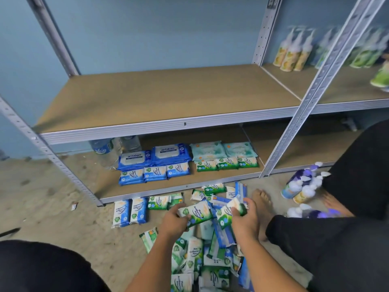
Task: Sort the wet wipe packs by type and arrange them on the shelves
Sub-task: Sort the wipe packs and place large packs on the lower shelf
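Hands are working low in front of you, both arms reaching down over the floor point(52, 186). Your left hand point(174, 221) is gripping a green and white pack point(199, 211) by its left end, fingers curling tight round it. Your right hand point(245, 220) is gripping a second green pack point(228, 210) by its right end, fingers clamping on it too. The two packs are hovering close together, just above the pile of packs point(200, 258) that is lying in a messy heap between your knees.

You are facing a metal rack point(315, 91) with grey posts and brown boards. The lower shelf point(231, 175) is holding two big blue packs point(155, 157), with three small blue packs point(155, 173) lying in a row in front of them. Beside those, two big pale teal packs point(223, 150) are sitting behind three small green packs point(227, 163). Two blue and white packs point(130, 211) are lying side by side on the floor, just in front of that shelf. A clear water bottle point(103, 150) is sitting at the shelf's back left. Pump bottles point(294, 53) are standing on the upper shelf point(347, 85) off to the right, looking blurry.

The floor is looking rough, sandy and stained, and the wall point(126, 28) is showing plain blue paint. The packs are looking soft, flat and shiny.
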The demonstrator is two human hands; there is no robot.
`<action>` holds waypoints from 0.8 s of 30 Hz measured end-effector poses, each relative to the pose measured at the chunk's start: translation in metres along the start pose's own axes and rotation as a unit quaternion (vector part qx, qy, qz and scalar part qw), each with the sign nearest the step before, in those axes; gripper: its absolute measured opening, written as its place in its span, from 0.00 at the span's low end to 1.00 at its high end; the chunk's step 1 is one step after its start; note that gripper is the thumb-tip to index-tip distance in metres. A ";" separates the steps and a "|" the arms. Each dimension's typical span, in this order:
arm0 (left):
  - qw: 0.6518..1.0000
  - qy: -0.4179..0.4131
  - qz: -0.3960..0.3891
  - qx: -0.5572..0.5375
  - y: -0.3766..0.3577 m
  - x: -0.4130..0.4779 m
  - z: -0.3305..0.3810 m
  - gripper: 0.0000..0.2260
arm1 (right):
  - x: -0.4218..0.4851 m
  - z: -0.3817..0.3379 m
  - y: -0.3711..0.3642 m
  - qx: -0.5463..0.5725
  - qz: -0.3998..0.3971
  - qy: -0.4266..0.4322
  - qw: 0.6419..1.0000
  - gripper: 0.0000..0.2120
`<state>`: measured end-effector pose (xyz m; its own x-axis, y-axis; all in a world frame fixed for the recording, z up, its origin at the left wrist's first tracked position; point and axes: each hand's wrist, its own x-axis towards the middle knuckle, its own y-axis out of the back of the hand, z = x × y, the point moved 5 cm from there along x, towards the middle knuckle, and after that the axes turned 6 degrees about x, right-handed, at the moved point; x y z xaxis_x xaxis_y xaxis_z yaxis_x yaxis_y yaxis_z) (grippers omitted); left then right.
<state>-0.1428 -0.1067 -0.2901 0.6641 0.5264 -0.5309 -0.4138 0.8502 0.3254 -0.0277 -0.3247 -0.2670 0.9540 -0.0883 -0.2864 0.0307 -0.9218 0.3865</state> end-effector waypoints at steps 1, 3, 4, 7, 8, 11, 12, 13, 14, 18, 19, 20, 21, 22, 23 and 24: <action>1.000 -0.004 0.000 -0.009 -0.002 0.000 0.004 0.17 | 0.000 -0.005 0.002 0.006 0.008 0.018 1.000 0.18; 0.999 -0.007 0.008 -0.037 -0.006 0.001 0.013 0.18 | 0.006 -0.013 0.006 0.028 0.027 0.033 0.999 0.16; 0.998 -0.006 0.014 -0.055 -0.008 0.002 0.017 0.17 | 0.011 -0.015 0.007 0.033 0.037 0.032 0.998 0.16; 0.995 -0.007 0.028 -0.092 -0.015 0.012 0.025 0.14 | 0.029 -0.016 0.007 0.078 0.063 -0.013 0.995 0.16; 0.994 -0.010 0.029 -0.101 -0.019 0.016 0.028 0.13 | 0.037 -0.015 0.007 0.098 0.073 -0.032 0.992 0.16; 0.992 -0.008 0.034 -0.120 -0.029 0.034 0.037 0.16 | 0.064 -0.015 0.006 0.185 0.079 -0.074 0.977 0.13; 0.990 -0.005 0.039 -0.132 -0.033 0.043 0.039 0.19 | 0.075 -0.016 0.005 0.192 0.081 -0.077 0.975 0.10; 0.989 -0.008 0.042 -0.142 -0.037 0.050 0.045 0.20 | 0.086 -0.017 0.004 0.184 0.085 -0.077 0.976 0.08; 0.988 -0.010 0.047 -0.145 -0.040 0.059 0.051 0.21 | 0.100 -0.016 0.002 0.173 0.090 -0.077 0.978 0.09; 0.990 -0.013 0.076 -0.121 -0.053 0.100 0.074 0.15 | 0.152 -0.019 -0.011 0.157 0.094 -0.071 0.980 0.13; 0.990 -0.012 0.082 -0.116 -0.055 0.112 0.081 0.15 | 0.164 -0.022 -0.014 0.157 0.099 -0.070 0.980 0.14; 0.990 -0.010 0.089 -0.113 -0.057 0.126 0.087 0.16 | 0.179 -0.022 -0.017 0.159 0.103 -0.067 0.980 0.14; 0.990 -0.010 0.095 -0.100 -0.059 0.140 0.094 0.18 | 0.191 -0.025 -0.020 0.161 0.106 -0.066 0.979 0.15; 0.991 -0.005 0.101 -0.089 -0.061 0.156 0.099 0.19 | 0.205 -0.026 -0.024 0.163 0.109 -0.064 0.979 0.15; 0.991 0.002 0.108 -0.083 -0.062 0.171 0.103 0.19 | 0.219 -0.025 -0.028 0.164 0.109 -0.068 0.978 0.15; 0.990 0.008 0.117 -0.081 -0.062 0.187 0.105 0.18 | 0.232 -0.022 -0.033 0.167 0.109 -0.072 0.977 0.14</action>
<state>0.0726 -0.0608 -0.3280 0.5288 0.7081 -0.4679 -0.6503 0.6923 0.3128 0.1995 -0.3063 -0.3271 0.8750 -0.3257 -0.3582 -0.2898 -0.9450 0.1515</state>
